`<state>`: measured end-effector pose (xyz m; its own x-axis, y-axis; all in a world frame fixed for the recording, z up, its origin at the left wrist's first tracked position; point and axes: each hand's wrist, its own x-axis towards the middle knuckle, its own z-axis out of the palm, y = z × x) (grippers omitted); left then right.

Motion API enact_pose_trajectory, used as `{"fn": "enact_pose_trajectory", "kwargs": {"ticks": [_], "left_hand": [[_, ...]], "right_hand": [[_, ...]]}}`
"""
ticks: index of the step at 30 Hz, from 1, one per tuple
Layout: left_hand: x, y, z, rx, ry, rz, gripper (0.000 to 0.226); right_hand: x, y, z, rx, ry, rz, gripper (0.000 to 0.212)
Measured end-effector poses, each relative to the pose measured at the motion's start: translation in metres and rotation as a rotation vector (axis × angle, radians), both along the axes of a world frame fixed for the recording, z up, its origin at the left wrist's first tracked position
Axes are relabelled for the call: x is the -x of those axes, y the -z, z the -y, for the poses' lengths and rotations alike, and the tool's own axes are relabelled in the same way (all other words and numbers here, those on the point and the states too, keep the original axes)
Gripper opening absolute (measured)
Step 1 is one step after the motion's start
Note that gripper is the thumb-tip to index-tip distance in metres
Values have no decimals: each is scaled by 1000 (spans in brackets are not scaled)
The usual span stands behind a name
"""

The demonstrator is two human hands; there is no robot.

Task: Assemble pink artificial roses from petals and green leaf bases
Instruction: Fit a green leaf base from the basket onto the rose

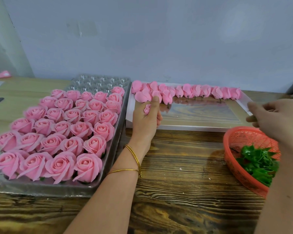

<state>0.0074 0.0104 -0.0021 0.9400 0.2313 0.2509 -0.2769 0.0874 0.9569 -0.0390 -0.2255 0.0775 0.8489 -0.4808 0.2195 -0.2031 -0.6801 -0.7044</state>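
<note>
Closest in, her left forearm crosses the dark-grained wooden table (176, 174), two thin gold bangles (134, 160) on the wrist. The left hand (146, 119) is up at the near-left corner of a shallow white box (184, 127), palm turned towards her. Its fingers are curled round one small pink bud (147, 108), with the thumb laid above it. The bud's long axis runs roughly away from her, though which end leads is hidden in the grip.

Along the far edge of the box lies a row of loose buds (193, 91), bunched and overlapping at the left end. Their rounded petal ends point to the wall and their short dark stubs point back towards her. They are tightly wrapped, smooth and pale pink.

To the left, a clear plastic tray (57, 189) holds the finished roses (57, 132) standing in rows, faces up and petals spread open. A little green shows under the nearest ones, and the cups at the tray's far end stand bare.

Her right hand (276, 120) hangs over the box's right end, above a red mesh basket (240, 137) of glossy green leaf bases (259, 163). Its fingers are bent, but I cannot tell whether they hold anything.
</note>
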Motion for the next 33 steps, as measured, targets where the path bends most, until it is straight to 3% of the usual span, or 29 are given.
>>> {"fn": "enact_pose_trajectory", "kwargs": {"ticks": [5, 8, 15, 19, 22, 27, 33], "left_hand": [[-1, 0, 0, 14, 6, -11, 38], [-3, 2, 1, 16, 12, -16, 36], [-3, 3, -1, 8, 22, -9, 37], [-3, 2, 1, 20, 16, 1, 37], [-3, 1, 0, 35, 19, 6, 40], [0, -2, 1, 60, 12, 2, 42], [0, -3, 1, 88, -16, 0, 45]], "right_hand": [[-6, -2, -22, -81, -168, 158, 41], [-14, 2, -44, -253, -337, 199, 39], [-29, 21, -88, -657, -566, 152, 21], [-32, 35, -112, -847, -589, 73, 13], [-33, 45, -124, -862, -560, 56, 11], [-35, 58, -128, -717, -498, 90, 10], [-35, 68, -133, -757, -549, 97, 16]]}}
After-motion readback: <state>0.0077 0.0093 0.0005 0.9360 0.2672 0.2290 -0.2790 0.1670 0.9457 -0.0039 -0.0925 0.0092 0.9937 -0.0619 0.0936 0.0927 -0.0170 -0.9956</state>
